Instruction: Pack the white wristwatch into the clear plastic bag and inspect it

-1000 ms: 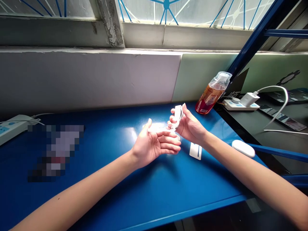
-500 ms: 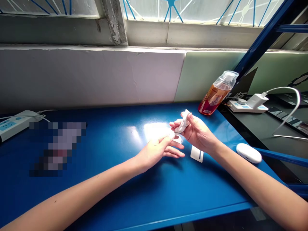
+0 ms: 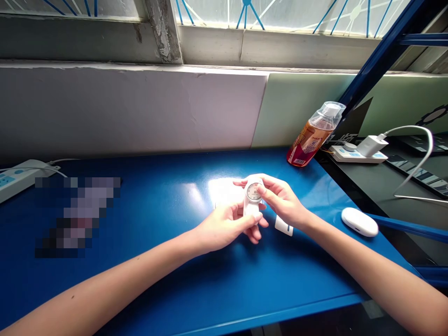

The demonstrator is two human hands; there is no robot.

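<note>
A small white wristwatch (image 3: pixel 252 196) with a round pale dial is held over the blue tabletop (image 3: pixel 168 275) by both hands. My left hand (image 3: pixel 227 226) is curled, with its fingertips pinching the lower strap. My right hand (image 3: pixel 280 198) grips the upper part, thumb and fingers closed around the watch case. A small white card with a blue stripe (image 3: pixel 283 226) lies flat on the table just under my right wrist.
An orange drink bottle (image 3: pixel 313 135) leans at the back right. A white oval case (image 3: pixel 360 221) lies near the right edge. A power strip with a charger and cable (image 3: pixel 355 153) sits on the dark bench beyond. Another power strip (image 3: pixel 16 179) and a blurred patch (image 3: pixel 79 214) are at left.
My left hand went from open, palm up, to closed on the watch strap. My right hand lowered the watch and turned its dial to face me.
</note>
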